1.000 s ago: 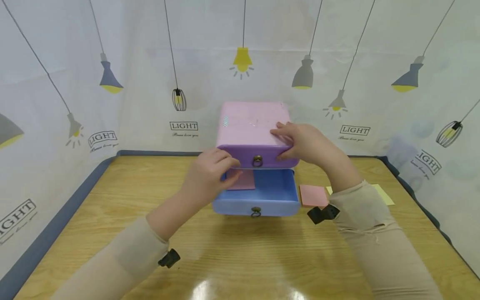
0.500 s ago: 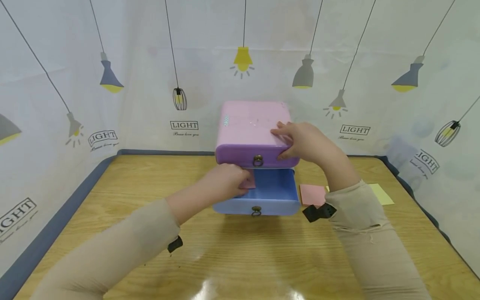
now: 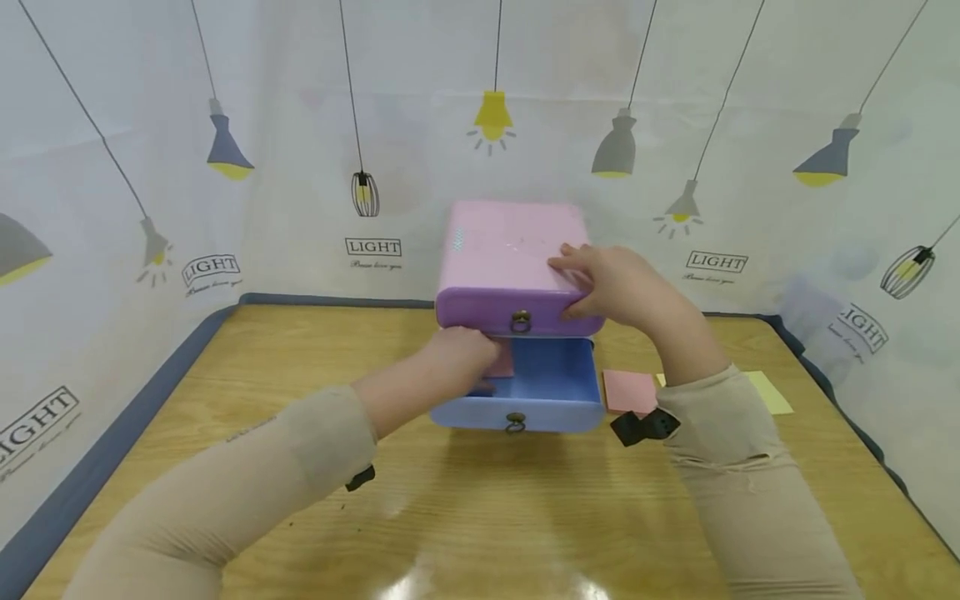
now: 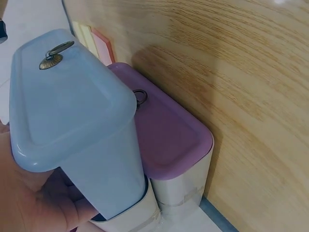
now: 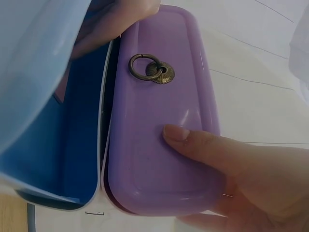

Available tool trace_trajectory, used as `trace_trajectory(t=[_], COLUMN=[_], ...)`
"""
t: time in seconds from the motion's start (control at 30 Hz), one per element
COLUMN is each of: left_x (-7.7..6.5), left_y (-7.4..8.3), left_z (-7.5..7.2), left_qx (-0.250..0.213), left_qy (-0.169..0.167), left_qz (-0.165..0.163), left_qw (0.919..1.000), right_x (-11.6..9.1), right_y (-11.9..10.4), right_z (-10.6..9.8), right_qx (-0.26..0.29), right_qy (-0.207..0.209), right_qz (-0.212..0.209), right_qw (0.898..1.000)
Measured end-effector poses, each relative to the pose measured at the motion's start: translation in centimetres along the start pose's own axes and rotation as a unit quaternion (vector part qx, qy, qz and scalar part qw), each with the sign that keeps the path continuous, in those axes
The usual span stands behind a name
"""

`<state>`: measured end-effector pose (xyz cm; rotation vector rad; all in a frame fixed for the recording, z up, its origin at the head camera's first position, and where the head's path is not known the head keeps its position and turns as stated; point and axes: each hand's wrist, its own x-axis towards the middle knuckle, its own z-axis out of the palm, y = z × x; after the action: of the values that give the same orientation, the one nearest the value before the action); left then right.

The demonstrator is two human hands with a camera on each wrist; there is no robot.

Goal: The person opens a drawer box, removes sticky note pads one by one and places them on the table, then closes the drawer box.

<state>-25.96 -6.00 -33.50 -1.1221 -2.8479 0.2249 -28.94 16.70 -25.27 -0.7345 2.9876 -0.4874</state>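
A two-tier desktop drawer box has a pink top, a closed purple upper drawer and a pulled-out blue lower drawer. Each drawer front carries a bronze ring pull. My left hand reaches over the blue drawer's left side, above a pink sticky note pad lying inside. Its fingertips are mostly hidden, so whether they grip the pad is unclear. My right hand holds the box's right front corner, fingers on the top and thumb on the purple front.
Right of the box, another pink sticky note pad lies on the wooden table, with a yellow pad partly behind the right sleeve. A lamp-patterned cloth rises behind and at both sides.
My left hand has moved right and down, from the box's left front edge into the blue drawer over the pink pad. My right hand keeps its hold on the box.
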Motion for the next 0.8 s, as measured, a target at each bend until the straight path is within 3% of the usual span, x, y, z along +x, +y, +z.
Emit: trace_trajectory(t=[0.2,0.5,0.8], left_x=[-0.04,-0.30,-0.30], left_y=[0.00,-0.11,-0.74], left_z=[0.00,0.60,0.81], left_qx=[0.000,0.008,-0.019], left_qy=[0.022,0.092,0.056], left_qz=[-0.005,0.005,0.022], left_qw=[0.9997,0.9957,0.9980], right_x=[0.05,0.13,0.04], right_y=[-0.06,-0.09,-0.19], right_z=[-0.14,-0.30,-0.46], right_qx=[-0.010,-0.019,-0.027], right_qy=[-0.002,-0.014,-0.013], right_qz=[-0.002,0.002,-0.004], right_qw=[1.000,1.000,1.000])
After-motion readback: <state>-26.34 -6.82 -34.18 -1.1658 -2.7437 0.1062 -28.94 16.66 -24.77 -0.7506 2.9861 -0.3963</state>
